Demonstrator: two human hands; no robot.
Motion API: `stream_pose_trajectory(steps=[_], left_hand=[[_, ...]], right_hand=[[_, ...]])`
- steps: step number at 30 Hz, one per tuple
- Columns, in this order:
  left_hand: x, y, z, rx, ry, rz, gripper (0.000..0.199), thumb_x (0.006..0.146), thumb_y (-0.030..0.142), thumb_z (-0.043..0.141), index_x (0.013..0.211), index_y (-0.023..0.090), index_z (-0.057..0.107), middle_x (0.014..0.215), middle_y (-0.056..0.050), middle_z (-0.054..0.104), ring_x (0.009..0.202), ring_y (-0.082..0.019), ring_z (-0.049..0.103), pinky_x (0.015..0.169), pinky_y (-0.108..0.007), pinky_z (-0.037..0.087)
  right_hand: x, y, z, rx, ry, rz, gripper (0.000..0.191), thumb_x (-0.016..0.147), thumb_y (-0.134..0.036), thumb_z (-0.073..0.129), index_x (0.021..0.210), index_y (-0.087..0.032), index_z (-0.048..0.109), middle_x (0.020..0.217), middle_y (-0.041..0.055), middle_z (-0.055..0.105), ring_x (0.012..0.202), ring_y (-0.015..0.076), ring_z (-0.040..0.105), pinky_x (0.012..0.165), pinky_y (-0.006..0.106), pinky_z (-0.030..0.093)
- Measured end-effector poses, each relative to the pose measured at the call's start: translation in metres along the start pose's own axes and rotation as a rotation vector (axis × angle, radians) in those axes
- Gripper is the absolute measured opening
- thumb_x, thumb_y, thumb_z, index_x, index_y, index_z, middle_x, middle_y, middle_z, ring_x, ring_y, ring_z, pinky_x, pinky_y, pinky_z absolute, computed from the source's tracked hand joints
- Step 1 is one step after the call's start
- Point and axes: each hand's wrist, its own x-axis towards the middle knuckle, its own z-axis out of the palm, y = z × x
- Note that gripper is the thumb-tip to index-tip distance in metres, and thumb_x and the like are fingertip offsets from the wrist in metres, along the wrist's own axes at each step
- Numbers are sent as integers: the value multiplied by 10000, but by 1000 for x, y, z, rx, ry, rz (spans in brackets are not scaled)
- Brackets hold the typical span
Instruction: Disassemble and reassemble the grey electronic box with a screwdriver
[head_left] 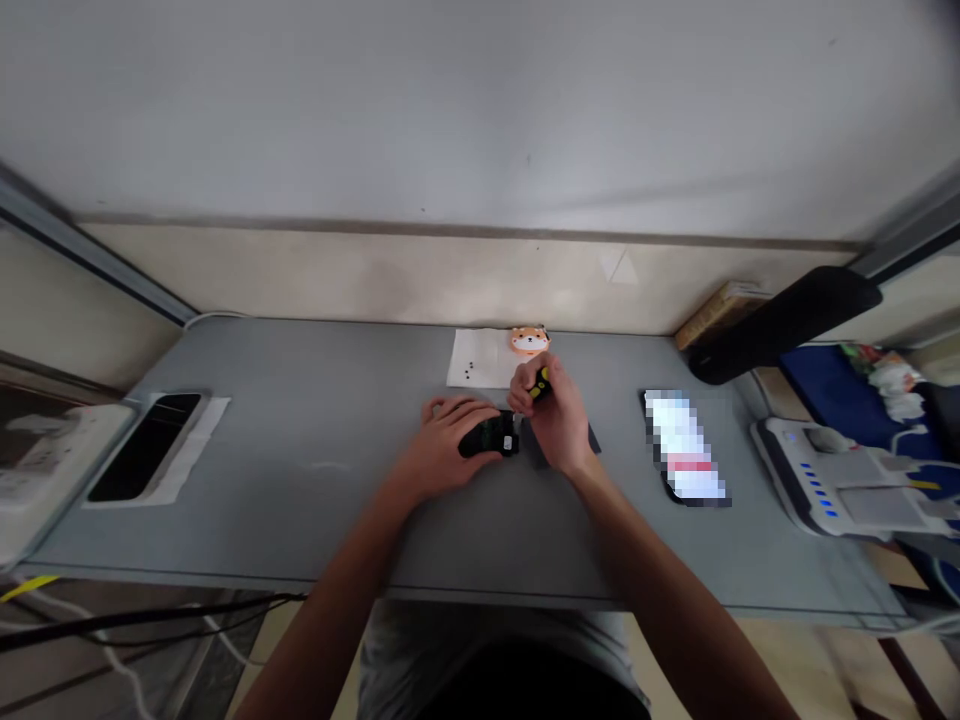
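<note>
A wide grey desk (300, 430) here, left hand (448, 440) and right hand (559, 415) close together mid-surface, white paper (486, 358) just beyond them! The left clasps a black device (487, 436) on the desk, thumb and fingers on opposite sides; beside it the right curls tight round a yellow-and-black handle (539, 384), and smallest of all, tiny dark bits (468, 371) dot the paper.

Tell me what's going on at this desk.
A person has both bare hands at a grey desk. The left hand holds a black device on the desktop. The right hand grips a black-and-yellow handle near the device's right end; whether its tip touches is too small to tell. Just beyond lies white paper with a few tiny dark pieces on it.
</note>
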Motion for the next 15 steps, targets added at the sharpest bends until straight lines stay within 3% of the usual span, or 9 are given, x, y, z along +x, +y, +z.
stream_pose_trajectory(steps=[5,10,15], left_hand=[[-1,-2,3,7,46,14,410,935,412,722,1304,245,654,1336,-95,714,1290,-317,597,1109,-509,382],[0,-3,6,-16,170,20,161,1003,340,629,1097,262,735,1198,-49,758,1183,-249,643,1059,-452,389],[-2,-2,6,-39,242,-15,223,1032,303,562,962,277,772,1052,-26,771,1100,-217,646,1014,-418,400]], right_hand=[[0,-4,3,43,0,16,454,874,-607,713,698,-226,541,629,-45,392,542,104,320,542,277,290],[0,-12,5,129,37,32,432,880,-572,701,698,-228,513,622,-47,360,546,110,289,548,274,291],[5,-23,-2,164,91,13,424,906,-570,643,695,-238,484,598,-49,318,538,125,278,559,286,324]])
